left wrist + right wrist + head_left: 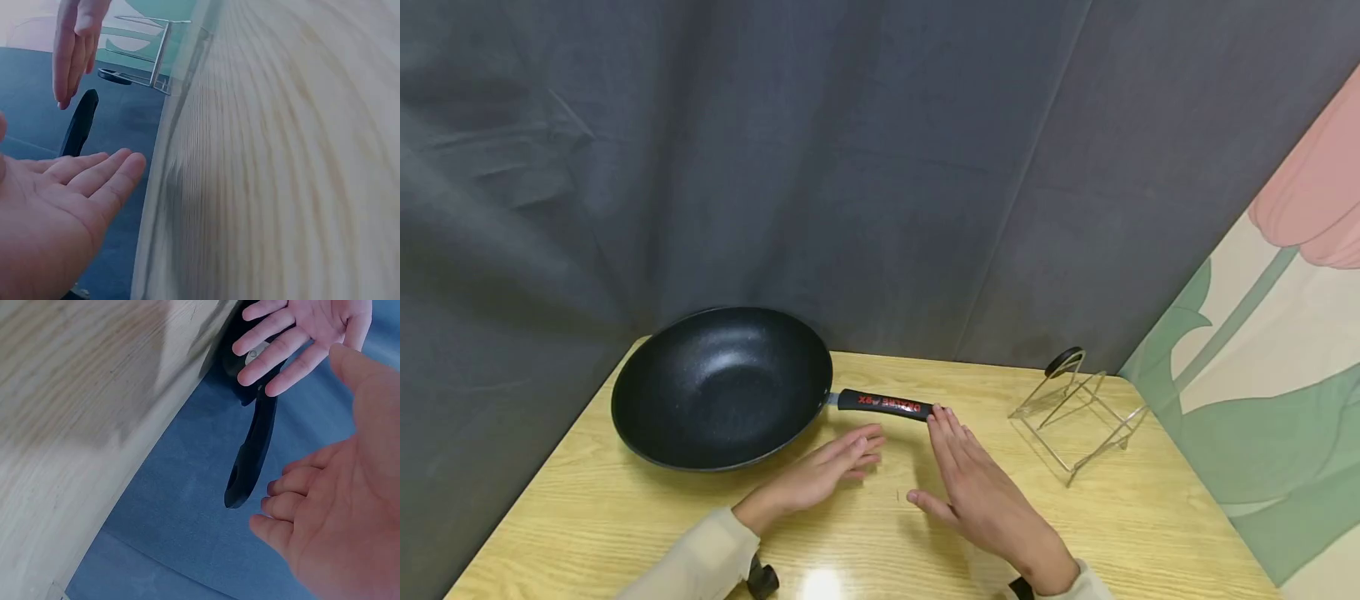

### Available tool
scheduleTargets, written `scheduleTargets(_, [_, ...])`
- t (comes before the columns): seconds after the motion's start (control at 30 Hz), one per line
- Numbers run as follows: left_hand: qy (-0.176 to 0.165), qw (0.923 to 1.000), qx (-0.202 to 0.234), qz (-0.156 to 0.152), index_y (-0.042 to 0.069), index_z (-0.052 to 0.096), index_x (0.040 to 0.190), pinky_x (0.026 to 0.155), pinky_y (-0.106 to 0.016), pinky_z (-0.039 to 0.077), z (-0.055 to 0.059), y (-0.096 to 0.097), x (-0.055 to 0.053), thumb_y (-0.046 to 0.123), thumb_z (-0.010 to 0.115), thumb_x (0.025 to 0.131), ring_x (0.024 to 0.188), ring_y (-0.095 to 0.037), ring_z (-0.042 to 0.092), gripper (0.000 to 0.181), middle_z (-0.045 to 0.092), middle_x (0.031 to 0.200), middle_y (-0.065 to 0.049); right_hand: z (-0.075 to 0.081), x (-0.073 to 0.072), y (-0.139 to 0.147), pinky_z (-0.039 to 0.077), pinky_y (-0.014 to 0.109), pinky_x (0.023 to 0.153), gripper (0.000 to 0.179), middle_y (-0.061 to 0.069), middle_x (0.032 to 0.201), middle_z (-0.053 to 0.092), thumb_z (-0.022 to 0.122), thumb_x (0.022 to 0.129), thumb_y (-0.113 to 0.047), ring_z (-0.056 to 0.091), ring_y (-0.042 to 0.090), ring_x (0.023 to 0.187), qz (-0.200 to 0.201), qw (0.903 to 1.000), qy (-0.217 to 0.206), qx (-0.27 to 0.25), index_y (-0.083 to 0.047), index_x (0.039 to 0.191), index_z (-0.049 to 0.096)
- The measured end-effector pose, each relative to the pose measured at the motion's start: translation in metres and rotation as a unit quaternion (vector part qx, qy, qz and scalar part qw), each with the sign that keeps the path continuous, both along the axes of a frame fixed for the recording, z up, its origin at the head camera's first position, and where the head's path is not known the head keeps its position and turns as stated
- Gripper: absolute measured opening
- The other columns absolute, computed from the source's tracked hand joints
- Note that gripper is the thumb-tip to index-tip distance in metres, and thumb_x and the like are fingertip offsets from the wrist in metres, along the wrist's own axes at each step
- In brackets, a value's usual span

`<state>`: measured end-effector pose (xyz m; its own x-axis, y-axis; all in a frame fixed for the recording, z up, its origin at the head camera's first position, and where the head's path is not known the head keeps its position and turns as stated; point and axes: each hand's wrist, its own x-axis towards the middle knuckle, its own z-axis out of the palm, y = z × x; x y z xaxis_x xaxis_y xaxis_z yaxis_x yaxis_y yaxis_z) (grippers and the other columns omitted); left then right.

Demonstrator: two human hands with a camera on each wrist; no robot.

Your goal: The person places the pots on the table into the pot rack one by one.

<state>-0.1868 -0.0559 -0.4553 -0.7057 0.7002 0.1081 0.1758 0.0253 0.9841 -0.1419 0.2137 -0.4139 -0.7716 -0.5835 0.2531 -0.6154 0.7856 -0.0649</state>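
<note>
A black wok (722,392) stands at the left of the table, its long black handle (883,403) with red lettering pointing right. My left hand (820,471) hovers near the wok's right side, below the handle, fingers extended and holding nothing. Close to the handle's end is my right hand (981,496), fingers straight and thumb spread. In the right wrist view a gap shows between the right hand (331,519) and the handle (250,453). The left wrist view shows the left palm (56,219) turned up, with bare fingers.
A wire rack (1075,425) with a black round piece stands on the table (850,550) at the right. Behind the table hangs a dark grey curtain (865,183). A floral cloth (1292,333) covers the right side.
</note>
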Motion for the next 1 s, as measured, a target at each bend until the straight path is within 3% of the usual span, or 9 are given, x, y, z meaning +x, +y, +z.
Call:
scheduleTargets(0.13, [-0.039, 0.9987, 0.032, 0.010, -0.002, 0.016, 0.161, 0.112, -0.049, 0.039, -0.003, 0.003, -0.002, 0.036, 0.022, 0.115, 0.144, -0.044, 0.037, 0.060, 0.028, 0.161, -0.028, -0.001, -0.005, -0.002, 0.023, 0.051, 0.119, 0.094, 0.028, 0.165, 0.014, 0.057, 0.102, -0.054, 0.014, 0.040, 0.153, -0.002, 1.0000, 0.005, 0.005, 0.012, 0.157, 0.020])
scheduleTargets(0.23, [-0.088, 0.9933, 0.073, 0.018, -0.005, 0.015, 0.161, 0.112, -0.049, 0.039, -0.006, 0.006, -0.004, 0.042, 0.021, 0.114, 0.144, -0.043, 0.036, 0.066, 0.028, 0.161, -0.029, 0.000, -0.011, -0.004, 0.023, 0.052, 0.120, 0.094, 0.029, 0.165, 0.011, 0.059, 0.101, -0.053, 0.014, 0.041, 0.153, -0.005, 0.9998, 0.018, 0.011, 0.012, 0.157, 0.021])
scheduleTargets(0.3, [-0.135, 0.9841, 0.114, 0.021, -0.006, 0.014, 0.160, 0.113, -0.050, 0.037, -0.007, 0.010, -0.005, 0.044, 0.022, 0.114, 0.145, -0.044, 0.034, 0.069, 0.026, 0.161, -0.030, 0.000, -0.015, -0.006, 0.022, 0.051, 0.120, 0.094, 0.028, 0.166, 0.010, 0.059, 0.101, -0.053, 0.012, 0.040, 0.153, -0.010, 0.9996, 0.020, 0.016, 0.011, 0.157, 0.019])
scheduleTargets(0.4, [-0.202, 0.9633, 0.174, 0.029, -0.009, 0.013, 0.159, 0.114, -0.052, 0.034, -0.010, 0.015, -0.006, 0.043, 0.021, 0.114, 0.145, -0.045, 0.032, 0.069, 0.025, 0.160, -0.033, 0.001, -0.018, -0.008, 0.019, 0.050, 0.121, 0.094, 0.028, 0.166, 0.007, 0.058, 0.102, -0.053, 0.009, 0.039, 0.154, -0.018, 0.9995, 0.012, 0.021, 0.010, 0.158, 0.016])
scheduleTargets(0.5, [-0.243, 0.9451, 0.215, 0.042, -0.011, 0.011, 0.158, 0.115, -0.051, 0.033, -0.012, 0.020, -0.007, 0.042, 0.020, 0.114, 0.145, -0.046, 0.032, 0.069, 0.024, 0.159, -0.034, 0.001, -0.019, -0.009, 0.019, 0.051, 0.121, 0.095, 0.028, 0.166, 0.007, 0.059, 0.102, -0.052, 0.008, 0.038, 0.154, -0.024, 0.9995, 0.007, 0.020, 0.010, 0.158, 0.016])
scheduleTargets(0.67, [-0.269, 0.9301, 0.244, 0.054, -0.012, 0.012, 0.157, 0.116, -0.049, 0.032, -0.016, 0.026, -0.010, 0.044, 0.024, 0.113, 0.146, -0.044, 0.031, 0.072, 0.023, 0.160, -0.035, 0.000, -0.021, -0.010, 0.023, 0.054, 0.119, 0.093, 0.030, 0.165, 0.009, 0.062, 0.101, -0.050, 0.015, 0.043, 0.152, -0.028, 0.9994, 0.015, 0.011, 0.013, 0.156, 0.021])
scheduleTargets(0.8, [-0.280, 0.9207, 0.265, 0.061, -0.012, 0.012, 0.157, 0.117, -0.048, 0.030, -0.019, 0.031, -0.014, 0.044, 0.026, 0.113, 0.147, -0.043, 0.030, 0.072, 0.022, 0.160, -0.035, -0.001, -0.025, -0.011, 0.021, 0.055, 0.120, 0.093, 0.030, 0.165, 0.005, 0.061, 0.101, -0.050, 0.012, 0.043, 0.153, -0.039, 0.9991, 0.007, 0.016, 0.014, 0.156, 0.021])
scheduleTargets(1.0, [-0.309, 0.8919, 0.316, 0.097, -0.010, 0.020, 0.155, 0.116, -0.046, 0.033, -0.022, 0.040, -0.019, 0.037, 0.028, 0.113, 0.146, -0.043, 0.032, 0.064, 0.024, 0.160, -0.034, -0.001, -0.028, -0.013, 0.020, 0.054, 0.120, 0.095, 0.030, 0.165, 0.006, 0.062, 0.100, -0.052, 0.012, 0.042, 0.153, -0.044, 0.9987, 0.004, 0.026, 0.014, 0.156, 0.021])
